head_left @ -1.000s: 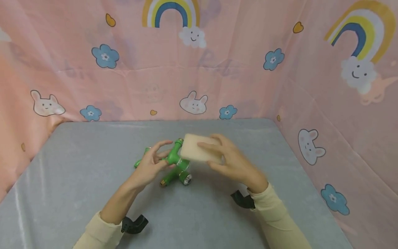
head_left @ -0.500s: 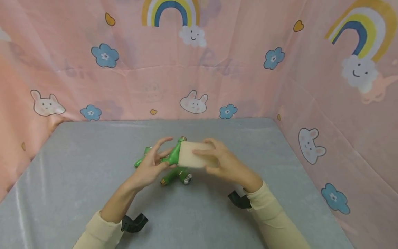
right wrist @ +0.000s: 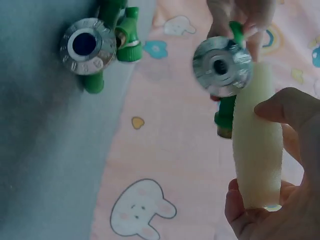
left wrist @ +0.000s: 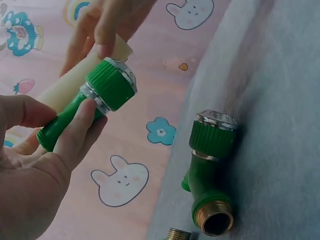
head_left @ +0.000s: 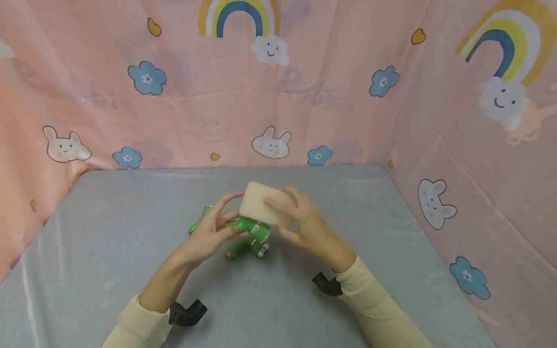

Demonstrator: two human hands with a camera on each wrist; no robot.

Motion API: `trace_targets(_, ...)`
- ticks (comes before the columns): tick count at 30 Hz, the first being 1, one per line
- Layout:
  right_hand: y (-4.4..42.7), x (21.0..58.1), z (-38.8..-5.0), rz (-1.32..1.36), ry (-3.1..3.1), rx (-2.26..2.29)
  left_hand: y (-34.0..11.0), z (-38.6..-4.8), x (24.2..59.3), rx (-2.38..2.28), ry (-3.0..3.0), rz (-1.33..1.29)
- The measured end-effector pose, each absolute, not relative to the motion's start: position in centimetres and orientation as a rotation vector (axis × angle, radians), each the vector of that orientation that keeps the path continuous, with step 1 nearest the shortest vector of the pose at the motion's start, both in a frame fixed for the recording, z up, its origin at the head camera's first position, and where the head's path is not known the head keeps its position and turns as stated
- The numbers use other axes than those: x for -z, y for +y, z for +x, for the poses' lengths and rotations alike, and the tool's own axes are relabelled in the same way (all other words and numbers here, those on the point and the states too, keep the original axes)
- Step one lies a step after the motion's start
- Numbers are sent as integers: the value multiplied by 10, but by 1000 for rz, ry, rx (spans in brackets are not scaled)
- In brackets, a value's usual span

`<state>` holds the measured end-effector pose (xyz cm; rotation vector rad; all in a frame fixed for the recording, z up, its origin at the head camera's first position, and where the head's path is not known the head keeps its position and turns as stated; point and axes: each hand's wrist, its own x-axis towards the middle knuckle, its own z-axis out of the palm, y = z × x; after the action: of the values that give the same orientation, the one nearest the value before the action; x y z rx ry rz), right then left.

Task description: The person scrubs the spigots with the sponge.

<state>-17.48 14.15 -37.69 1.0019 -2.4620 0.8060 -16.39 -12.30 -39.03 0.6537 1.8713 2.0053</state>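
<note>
A green faucet (head_left: 254,227) with a ribbed, chrome-rimmed outlet (left wrist: 111,82) is held up off the table by my left hand (head_left: 208,238), thumb and fingers round its body. My right hand (head_left: 312,231) grips a cream sponge block (head_left: 258,202) by its sides and has it against the faucet. In the right wrist view the sponge (right wrist: 257,145) stands on edge beside the chrome ring (right wrist: 222,66). The sponge covers the faucet's upper part in the head view.
More green faucets with brass threaded ends lie on the grey cloth-covered table (head_left: 109,241): one (head_left: 239,248) just below the hands, another (head_left: 206,210) behind my left hand. Pink printed curtain (head_left: 183,111) encloses the back and sides.
The right hand and sponge have shifted left across the faucet, dipping and then rising. The held faucet's tilt has changed a little. My left hand stays nearly in place.
</note>
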Motion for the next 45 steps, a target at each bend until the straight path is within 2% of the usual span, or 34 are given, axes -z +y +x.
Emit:
trace_targets(13,160,373,-184,833,-2453,-958,-135,-168,388,-2217,1560,414)
trace_targets(23,147,376,-183,940,-2451,-1140,-140,-169,388,-2176,1523,442)
trace_targets(35,155,378,-187,894,-2594,-1135,-140,-175,389,-2096,1657,436)
trace_targets(45,148,372,-175,903,-2483,-1107,-137,-168,382,-1952,1878,491)
